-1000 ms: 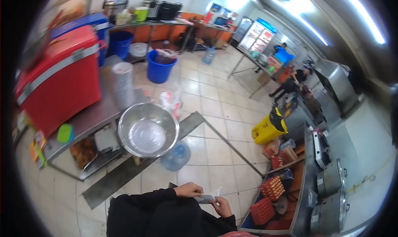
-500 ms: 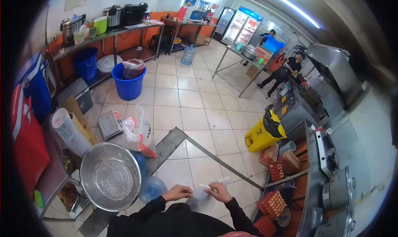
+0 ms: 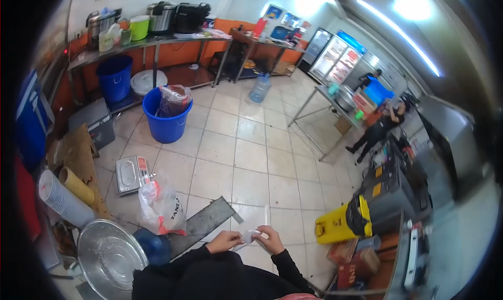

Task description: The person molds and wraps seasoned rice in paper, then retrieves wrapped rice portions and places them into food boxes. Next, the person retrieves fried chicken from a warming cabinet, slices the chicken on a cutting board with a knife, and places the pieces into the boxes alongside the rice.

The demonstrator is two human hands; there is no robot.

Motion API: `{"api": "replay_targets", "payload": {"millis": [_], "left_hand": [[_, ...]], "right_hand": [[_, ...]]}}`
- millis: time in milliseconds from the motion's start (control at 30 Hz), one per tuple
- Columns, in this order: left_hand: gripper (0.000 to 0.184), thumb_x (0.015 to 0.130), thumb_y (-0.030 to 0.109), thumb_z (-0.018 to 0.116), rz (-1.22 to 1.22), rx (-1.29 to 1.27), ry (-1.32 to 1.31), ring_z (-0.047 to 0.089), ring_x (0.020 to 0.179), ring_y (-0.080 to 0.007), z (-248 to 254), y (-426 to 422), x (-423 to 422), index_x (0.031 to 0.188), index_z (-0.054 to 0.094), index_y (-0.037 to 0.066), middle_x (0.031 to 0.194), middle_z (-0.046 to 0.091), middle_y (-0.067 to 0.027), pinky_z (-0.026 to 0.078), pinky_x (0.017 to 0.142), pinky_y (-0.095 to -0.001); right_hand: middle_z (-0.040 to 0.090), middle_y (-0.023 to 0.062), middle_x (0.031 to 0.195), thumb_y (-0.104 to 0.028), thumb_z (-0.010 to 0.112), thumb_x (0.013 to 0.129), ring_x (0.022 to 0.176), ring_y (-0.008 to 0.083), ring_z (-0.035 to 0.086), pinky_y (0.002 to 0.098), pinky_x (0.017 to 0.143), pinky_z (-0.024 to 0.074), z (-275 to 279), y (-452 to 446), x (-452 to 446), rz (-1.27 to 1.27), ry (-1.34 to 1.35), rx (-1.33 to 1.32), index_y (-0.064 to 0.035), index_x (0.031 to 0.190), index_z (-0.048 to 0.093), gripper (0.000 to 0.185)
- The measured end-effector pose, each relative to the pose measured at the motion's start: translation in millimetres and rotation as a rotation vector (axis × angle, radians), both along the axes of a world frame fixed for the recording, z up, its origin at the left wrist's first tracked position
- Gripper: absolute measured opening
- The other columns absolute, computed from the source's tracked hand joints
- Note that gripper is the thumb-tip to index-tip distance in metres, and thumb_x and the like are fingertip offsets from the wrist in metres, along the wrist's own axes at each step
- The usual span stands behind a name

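Near the bottom centre, my left hand (image 3: 224, 241) and my right hand (image 3: 270, 239) are close together with their fingers pinched. Between them is a small, thin, whitish sheet or bag (image 3: 250, 237), held at its left side by my left hand and at its right side by my right hand. Its exact nature is hard to make out. To the left of my hands lies a large metal bowl (image 3: 112, 259), beside a dark blue water bottle (image 3: 152, 246).
A plastic bag (image 3: 161, 208) and a scale (image 3: 132, 174) are at left, below a blue bucket (image 3: 166, 122). A yellow bin (image 3: 335, 224) stands at right. Two people are at the back right, one (image 3: 378, 130) beside the counter.
The view has turned, and the bowl now sits lower left. My hands have drawn closer together than half a second ago, still holding the whitish sheet or bag.
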State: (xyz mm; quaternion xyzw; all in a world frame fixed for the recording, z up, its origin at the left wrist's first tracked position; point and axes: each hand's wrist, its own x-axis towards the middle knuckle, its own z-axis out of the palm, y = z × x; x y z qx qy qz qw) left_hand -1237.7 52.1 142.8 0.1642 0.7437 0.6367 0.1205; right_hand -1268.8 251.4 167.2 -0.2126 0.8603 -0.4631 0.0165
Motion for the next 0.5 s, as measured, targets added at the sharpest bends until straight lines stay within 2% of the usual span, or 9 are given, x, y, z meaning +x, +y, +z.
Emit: {"api": "replay_targets", "payload": {"millis": [33,133,167,233,267,367,400,433,500], "left_hand": [[0.026,0.073,0.027,0.057,0.029,0.012,-0.011,0.042,0.049,-0.0102,1,3,-22,0.077,0.054,0.001,0.055,0.05,-0.0074,0.034,0.046,-0.0261],[0.025,0.071,0.027,0.06,0.152,0.02,-0.042,0.042,0.051,-0.0061,8,7,-82,0.073,0.055,0.002,0.056,0.051,-0.0032,0.034,0.046,-0.0235],[0.025,0.071,0.027,0.06,0.179,0.019,-0.056,0.042,0.051,-0.0061,9,9,-98,0.073,0.055,0.002,0.056,0.051,-0.0032,0.034,0.046,-0.0235],[0.023,0.07,0.025,0.06,0.21,0.067,-0.062,0.047,0.051,-0.0091,8,6,-132,0.074,0.055,0.003,0.056,0.052,-0.0078,0.037,0.048,-0.0244],[0.023,0.07,0.025,0.06,0.243,0.054,-0.07,0.047,0.051,-0.0091,8,-1,-150,0.074,0.055,0.003,0.056,0.052,-0.0078,0.037,0.048,-0.0244],[0.02,0.071,0.023,0.058,0.306,0.001,0.033,0.05,0.051,-0.0144,7,-19,-197,0.073,0.055,0.003,0.06,0.055,-0.0082,0.039,0.05,-0.0263],[0.018,0.072,0.021,0.057,0.351,-0.016,0.026,0.052,0.053,-0.0151,6,-28,-214,0.072,0.056,0.003,0.061,0.056,-0.0086,0.039,0.05,-0.0266],[0.018,0.071,0.022,0.058,0.38,0.072,-0.014,0.053,0.053,-0.0152,11,-39,-229,0.072,0.056,0.003,0.062,0.056,-0.0088,0.039,0.051,-0.0261],[0.019,0.071,0.022,0.059,0.465,-0.057,-0.113,0.052,0.053,-0.0146,32,-62,-258,0.071,0.056,0.003,0.061,0.055,-0.0084,0.039,0.05,-0.0257]], "right_hand": [[0.055,0.01,0.085,-0.018,0.067,0.064,0.082,0.0218,0.051,0.0307,0.07,0.04,6,-2,-21,0.029,-0.011,0.012,-0.0019,0.081,0.056,0.026],[0.052,0.0091,0.072,-0.022,0.066,0.066,0.07,0.0194,0.05,0.0287,0.063,0.0398,17,-14,-77,-0.316,0.31,0.082,-0.0019,0.075,0.052,0.026],[0.052,0.0091,0.072,-0.022,0.066,0.066,0.07,0.0194,0.05,0.0287,0.063,0.0398,20,-17,-93,-0.289,0.296,0.08,-0.0019,0.075,0.052,0.026],[0.052,0.0081,0.065,-0.025,0.063,0.069,0.063,0.0175,0.051,0.0275,0.057,0.0403,22,-25,-124,-0.323,0.032,0.102,-0.0018,0.07,0.051,0.026],[0.053,0.0072,0.059,-0.027,0.058,0.073,0.055,0.0149,0.05,0.0256,0.051,0.0392,9,-26,-143,-0.181,-0.057,0.109,-0.0014,0.066,0.051,0.027],[0.053,0.0077,0.056,-0.029,0.054,0.076,0.052,0.012,0.048,0.0247,0.048,0.0377,-6,-57,-209,0.013,-0.263,-0.006,-0.0003,0.062,0.05,0.032],[0.051,0.0073,0.055,-0.03,0.05,0.079,0.051,0.0103,0.047,0.0238,0.047,0.0364,0,-70,-236,0.136,-0.195,0.132,-0.0003,0.063,0.049,0.034],[0.049,0.0076,0.053,-0.031,0.048,0.08,0.048,0.0096,0.044,0.0243,0.045,0.035,4,-84,-261,0.254,-0.232,0.082,-0.0002,0.063,0.047,0.035],[0.046,0.0085,0.051,-0.028,0.047,0.08,0.045,0.0118,0.042,0.0246,0.044,0.0343,19,-116,-311,0.469,-0.279,0.023,-0.0002,0.063,0.045,0.033]]}}
